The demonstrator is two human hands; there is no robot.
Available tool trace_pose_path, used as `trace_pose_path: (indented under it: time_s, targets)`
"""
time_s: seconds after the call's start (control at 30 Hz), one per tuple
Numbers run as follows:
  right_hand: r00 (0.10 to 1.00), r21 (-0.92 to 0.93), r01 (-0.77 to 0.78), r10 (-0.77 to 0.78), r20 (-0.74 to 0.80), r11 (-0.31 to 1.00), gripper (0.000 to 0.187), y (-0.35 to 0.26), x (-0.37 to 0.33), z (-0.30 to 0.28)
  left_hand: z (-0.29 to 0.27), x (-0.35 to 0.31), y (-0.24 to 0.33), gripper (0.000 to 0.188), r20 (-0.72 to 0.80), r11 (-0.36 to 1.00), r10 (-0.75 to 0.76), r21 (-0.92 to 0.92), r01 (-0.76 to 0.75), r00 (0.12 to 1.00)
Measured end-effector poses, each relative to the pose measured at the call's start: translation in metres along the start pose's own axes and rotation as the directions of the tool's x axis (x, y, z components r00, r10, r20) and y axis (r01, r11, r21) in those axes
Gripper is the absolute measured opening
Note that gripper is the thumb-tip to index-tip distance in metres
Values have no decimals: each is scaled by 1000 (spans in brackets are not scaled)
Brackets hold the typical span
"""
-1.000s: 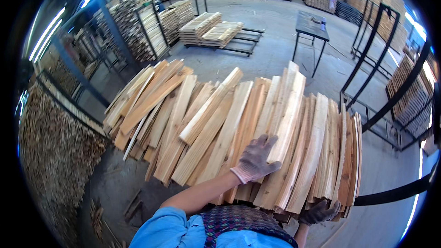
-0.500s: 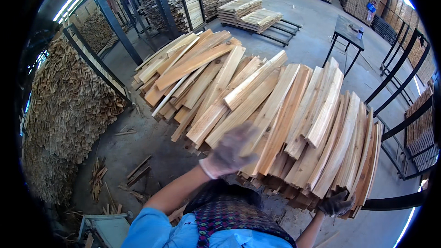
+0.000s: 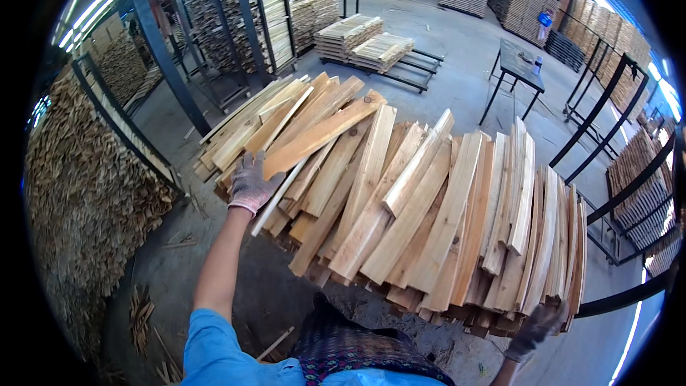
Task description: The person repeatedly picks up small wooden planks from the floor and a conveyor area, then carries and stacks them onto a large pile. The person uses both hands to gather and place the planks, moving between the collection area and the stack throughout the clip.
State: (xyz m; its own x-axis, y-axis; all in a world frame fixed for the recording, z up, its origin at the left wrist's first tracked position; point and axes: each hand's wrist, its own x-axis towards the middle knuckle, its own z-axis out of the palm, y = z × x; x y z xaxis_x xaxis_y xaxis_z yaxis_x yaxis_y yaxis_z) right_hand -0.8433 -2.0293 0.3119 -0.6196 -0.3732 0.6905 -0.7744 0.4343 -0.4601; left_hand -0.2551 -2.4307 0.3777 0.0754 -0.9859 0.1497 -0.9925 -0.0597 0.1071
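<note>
A wide pile of loose wooden boards lies fanned out in front of me, the near ends uneven. My left hand, in a grey glove, rests on the boards at the left part of the pile. Its fingers stretch forward and its thumb is apart, beside the near end of an orange-toned board lying slantwise on top. At the near right corner, my gloved right hand is by the board ends. Motion smears it, so its grip does not show.
Black metal rack bars curve along the right side. A tall stack of wood stands at left behind a dark frame. Beyond the pile are a low pallet of boards and a small metal table. Wood scraps litter the floor.
My left hand has swept left and away from me, from the near middle of the pile to its left part. My right hand stays near the right corner. The view has shifted.
</note>
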Motion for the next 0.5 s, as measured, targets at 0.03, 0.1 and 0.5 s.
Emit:
trace_pose_path:
  time_s: [0.03, 0.1, 0.5]
  targets:
    - [998, 192, -29, 18, 58, 981, 74, -52, -7, 2, 16, 16, -12, 90, -7, 999, -7, -50, 7, 1000]
    - [981, 140, 135, -152, 117, 981, 78, -133, -25, 16, 42, 23, 10, 89, -17, 986, 72, -148, -73, 997]
    - [574, 376, 372, -529, 625, 848, 75, -396, -50, 209, 9, -89, 19, 51, -290, 461, 701, -514, -724, 652]
